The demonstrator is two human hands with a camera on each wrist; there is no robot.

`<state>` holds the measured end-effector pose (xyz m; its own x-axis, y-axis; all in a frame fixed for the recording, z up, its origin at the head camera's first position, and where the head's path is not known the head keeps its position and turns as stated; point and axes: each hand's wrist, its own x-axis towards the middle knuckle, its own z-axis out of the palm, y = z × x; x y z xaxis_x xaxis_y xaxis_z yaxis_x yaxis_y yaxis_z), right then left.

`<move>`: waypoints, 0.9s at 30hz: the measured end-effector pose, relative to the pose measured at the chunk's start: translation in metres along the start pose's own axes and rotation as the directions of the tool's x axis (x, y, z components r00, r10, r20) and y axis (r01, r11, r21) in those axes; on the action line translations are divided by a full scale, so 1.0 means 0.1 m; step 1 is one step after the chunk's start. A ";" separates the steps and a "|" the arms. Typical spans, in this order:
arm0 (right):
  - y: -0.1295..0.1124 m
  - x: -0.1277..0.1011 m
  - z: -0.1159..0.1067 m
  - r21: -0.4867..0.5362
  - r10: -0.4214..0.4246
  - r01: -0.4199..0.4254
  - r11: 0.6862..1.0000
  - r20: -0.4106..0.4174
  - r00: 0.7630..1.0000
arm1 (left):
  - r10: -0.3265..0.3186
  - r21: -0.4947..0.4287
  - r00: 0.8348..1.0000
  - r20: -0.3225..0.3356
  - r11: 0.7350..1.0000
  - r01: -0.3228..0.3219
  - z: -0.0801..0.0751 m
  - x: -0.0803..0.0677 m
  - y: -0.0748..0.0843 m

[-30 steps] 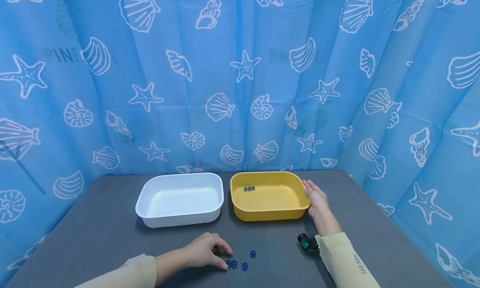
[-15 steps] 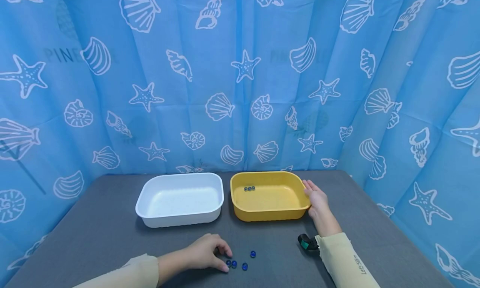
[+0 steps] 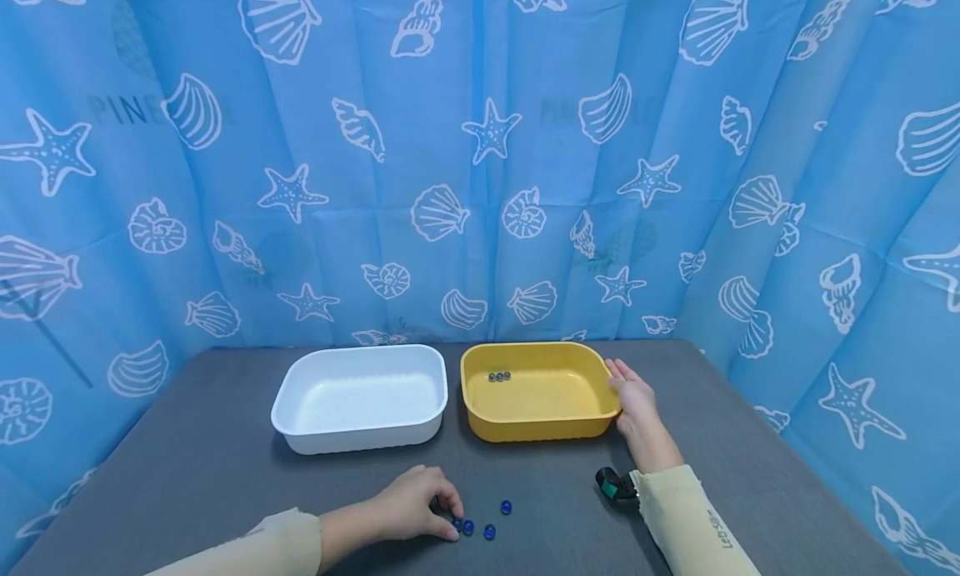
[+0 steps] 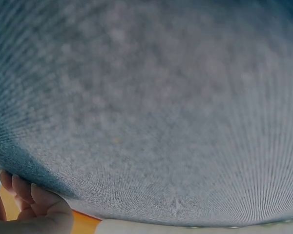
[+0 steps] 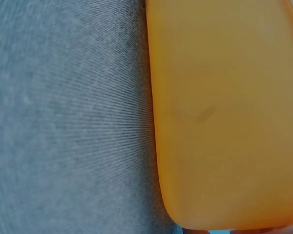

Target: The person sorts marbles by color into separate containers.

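Several small blue glass beads point(image 3: 489, 531) lie on the grey table point(image 3: 187, 476) near its front edge. My left hand point(image 3: 452, 522) rests among them, fingers curled, with thumb and forefinger pinching the leftmost bead point(image 3: 457, 523) where it lies. Three more beads point(image 3: 498, 377) sit in the far left corner of the yellow tray point(image 3: 525, 430). My right hand point(image 3: 624, 386) lies flat, with straight fingers against that tray's right wall. The right wrist view shows only the yellow tray point(image 5: 224, 112) up close. Curled fingers point(image 4: 34, 202) appear low in the left wrist view.
A white tray point(image 3: 360, 438) with nothing in it stands left of the yellow one, the two almost touching. A blue curtain with shell prints point(image 3: 480, 159) closes off the back and both sides. A black and green wrist device point(image 3: 611, 483) sits by my right sleeve.
My left hand's fingers have drawn in slightly around the leftmost bead. The right hand and both trays have not moved.
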<state>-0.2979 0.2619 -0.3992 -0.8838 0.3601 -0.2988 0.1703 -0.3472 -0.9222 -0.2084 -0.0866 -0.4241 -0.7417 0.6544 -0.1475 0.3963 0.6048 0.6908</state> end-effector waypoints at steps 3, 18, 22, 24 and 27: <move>0.00 -0.01 0.01 -0.001 -0.002 0.002 1.000 0.000 1.000 | -0.007 -0.009 1.000 -0.005 1.000 0.007 0.01 0.00 0.00; -0.01 -0.01 0.00 -0.016 -0.008 0.008 1.000 -0.007 1.000 | 0.058 -0.041 0.993 -0.102 0.997 -0.063 -0.07 0.08 0.07; -0.01 -0.02 0.00 -0.020 -0.007 0.007 1.000 0.002 1.000 | 0.053 -0.099 0.990 -0.134 0.993 -0.067 -0.09 0.12 0.10; 0.00 -0.01 0.00 -0.021 -0.004 0.004 1.000 0.007 1.000 | 0.036 -0.139 0.988 -0.148 0.989 -0.056 -0.11 0.14 0.12; 0.01 -0.01 0.00 -0.019 -0.001 0.002 1.000 0.013 1.000 | 0.007 -0.177 0.986 -0.169 0.983 -0.037 -0.13 0.17 0.14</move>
<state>-0.2966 0.2613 -0.4002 -0.8897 0.3491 -0.2943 0.1772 -0.3301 -0.9272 -0.2228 -0.0727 -0.4075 -0.8197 0.5723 -0.0212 0.3212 0.4902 0.8103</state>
